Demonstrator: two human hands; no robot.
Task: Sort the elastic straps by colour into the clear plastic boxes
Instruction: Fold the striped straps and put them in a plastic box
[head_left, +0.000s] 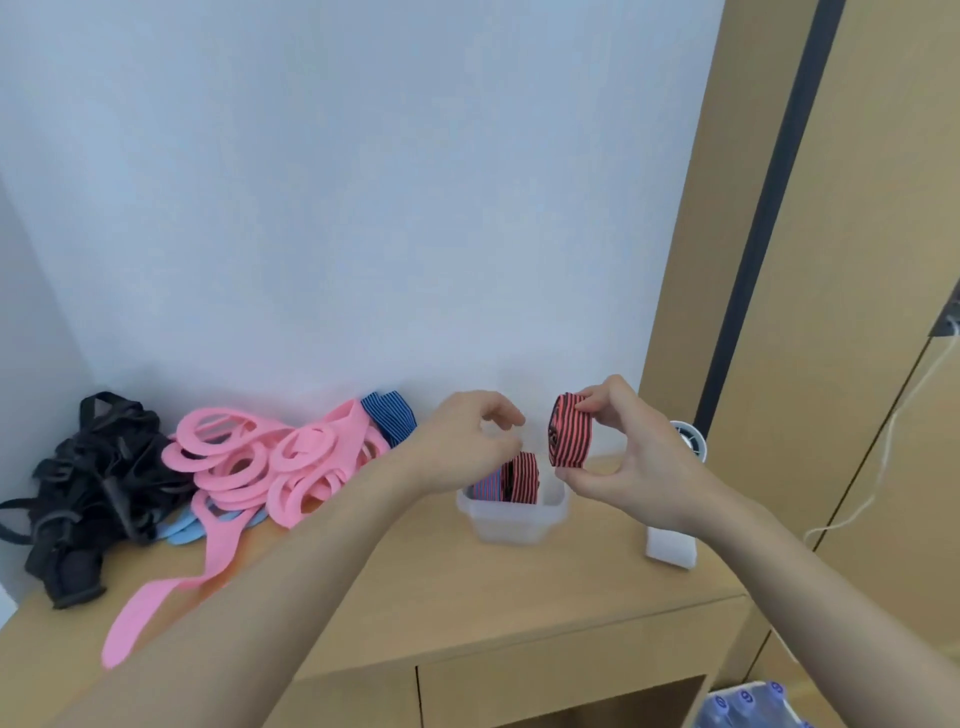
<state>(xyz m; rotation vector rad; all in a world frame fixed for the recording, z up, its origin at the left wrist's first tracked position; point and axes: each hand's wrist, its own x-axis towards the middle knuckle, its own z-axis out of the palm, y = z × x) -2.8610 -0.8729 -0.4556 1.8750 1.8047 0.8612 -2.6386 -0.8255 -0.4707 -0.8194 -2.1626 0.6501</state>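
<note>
My right hand (618, 457) pinches a rolled red-and-black striped strap (570, 430) between thumb and fingers, held above the clear plastic box (511, 517). Inside that box stand a red-and-black striped roll (522, 478) and a blue-and-red striped roll (487, 484). My left hand (467, 441) hovers just left of the held roll, over the box, fingers curled and holding nothing. A blue-and-black striped strap (389, 415) lies by the wall. Left of it sit a heap of pink straps (270, 462), some light blue straps (182, 527) under them, and a pile of black straps (88, 488).
Everything rests on a wooden cabinet top (405, 582) against a white wall. A white rectangular object (670, 551) and a round white device (691, 441) sit at the right, beside a tall wooden panel. Bottles (748, 706) show at the bottom right.
</note>
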